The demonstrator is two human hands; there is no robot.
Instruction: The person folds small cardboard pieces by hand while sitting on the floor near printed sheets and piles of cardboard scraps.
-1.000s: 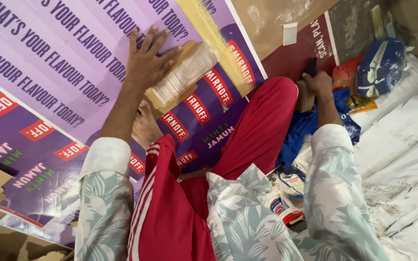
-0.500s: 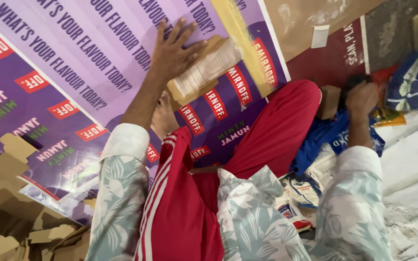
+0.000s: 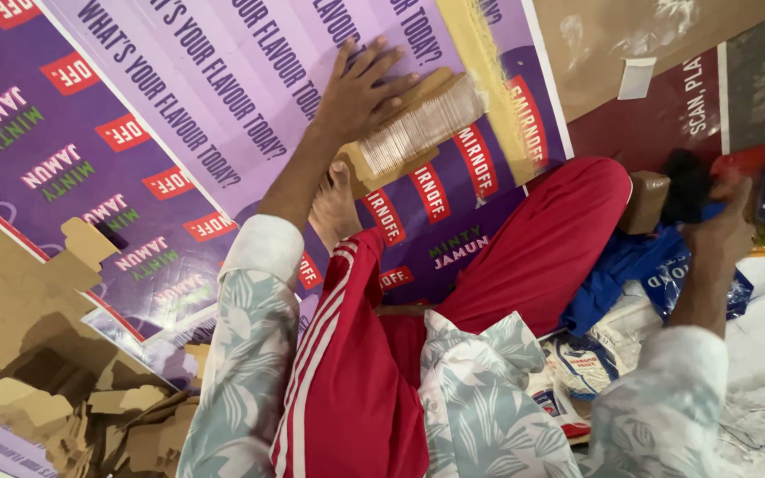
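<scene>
Left hand (image 3: pixel 360 88) lies flat on cardboard stack (image 3: pixel 418 133); right hand's (image 3: pixel 723 235) grip unclear.

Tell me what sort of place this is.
Probably an informal floor workshop for print or packaging work. The person sits on large purple printed sheets, the left hand pressing a stack of cardboard pieces. Cut cardboard scraps lie nearby, and the right hand reaches among plastic bags.

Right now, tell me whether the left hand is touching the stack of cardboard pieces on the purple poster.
Touching. The head view shows the left hand pressed flat on the stack of cardboard pieces, fingers spread over its upper edge, with no gap visible.
</scene>
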